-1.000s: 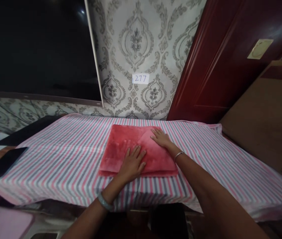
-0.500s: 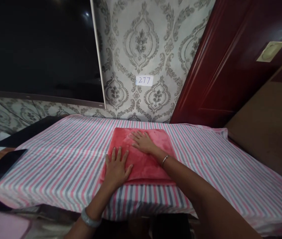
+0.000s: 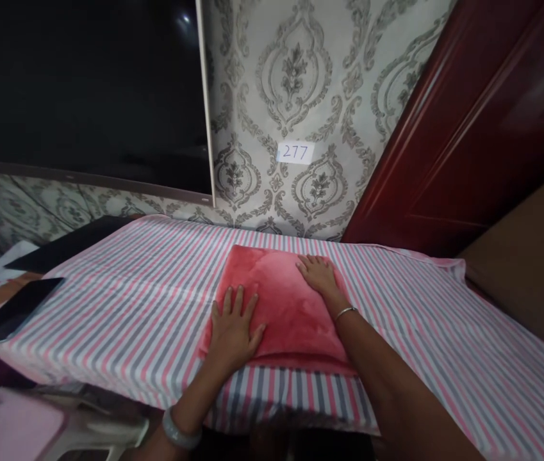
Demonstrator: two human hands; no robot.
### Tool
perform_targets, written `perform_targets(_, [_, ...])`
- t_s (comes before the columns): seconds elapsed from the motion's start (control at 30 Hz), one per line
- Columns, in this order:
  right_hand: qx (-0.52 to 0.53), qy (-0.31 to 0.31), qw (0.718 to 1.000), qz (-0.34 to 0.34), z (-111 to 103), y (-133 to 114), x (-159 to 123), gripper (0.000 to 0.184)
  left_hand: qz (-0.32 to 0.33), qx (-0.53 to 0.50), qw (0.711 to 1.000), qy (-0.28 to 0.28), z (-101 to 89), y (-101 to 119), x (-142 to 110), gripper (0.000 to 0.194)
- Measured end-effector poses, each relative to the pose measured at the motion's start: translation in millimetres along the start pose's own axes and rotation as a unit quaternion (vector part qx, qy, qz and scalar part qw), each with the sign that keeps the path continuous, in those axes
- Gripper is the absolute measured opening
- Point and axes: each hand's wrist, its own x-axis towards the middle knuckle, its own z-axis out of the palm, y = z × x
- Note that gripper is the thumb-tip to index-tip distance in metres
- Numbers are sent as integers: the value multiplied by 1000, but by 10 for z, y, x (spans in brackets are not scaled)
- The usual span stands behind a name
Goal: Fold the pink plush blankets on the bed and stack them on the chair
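Note:
A folded red plush blanket [image 3: 281, 307] lies in a square on the striped cloth [image 3: 147, 301], its layered near edge close to the table's front. My left hand [image 3: 234, 328] rests flat on the blanket's left side with the fingers spread. Toward the far right corner, my right hand [image 3: 318, 274] lies palm down on the plush, fingers stretched out. Neither hand grasps anything. A pale bangle [image 3: 180, 430] circles the left wrist, and a thin bracelet [image 3: 346, 312] the right.
A large dark screen [image 3: 84, 89] stands at the back left, before patterned wallpaper with a "277" label [image 3: 295, 152]. A dark flat device [image 3: 16, 310] lies at the left. Dark red panelling [image 3: 435, 141] rises at the right. A pink-topped stool [image 3: 16, 422] is below left.
My right hand has slid rightward across the blanket to its far right corner. My left hand stays on the left side. The view has shifted slightly.

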Motion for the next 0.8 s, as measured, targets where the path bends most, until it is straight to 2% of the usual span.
perform_targets(0.2, [7, -38, 999, 12, -148, -23, 11, 54, -6, -31, 999, 20, -13, 2, -32, 64])
perform_targets(0.3, [13, -38, 999, -10, -293, -226, -32, 54, -2, -48, 998, 43, 8, 3, -45, 64])
perform_targets(0.4, [55, -39, 988, -136, -406, -632, -136, 52, 7, -56, 996, 75, 22, 0, -48, 64])
perform_targets(0.5, [89, -63, 953, -281, -421, -1096, -237, 52, 35, -53, 992, 104, 19, -25, -87, 57])
perform_targets(0.57, [81, -81, 935, -336, -380, -1330, -246, 53, 58, -48, 989, 129, 30, -59, -155, 51])
perform_targets(0.67, [47, -95, 929, -354, -298, -1492, -133, 56, 68, -28, 983, 171, 92, -120, -293, 48])
perform_targets(0.8, [34, -117, 944, -308, -240, -1447, 163, 61, 61, -4, 983, 171, 186, -160, -408, 48])
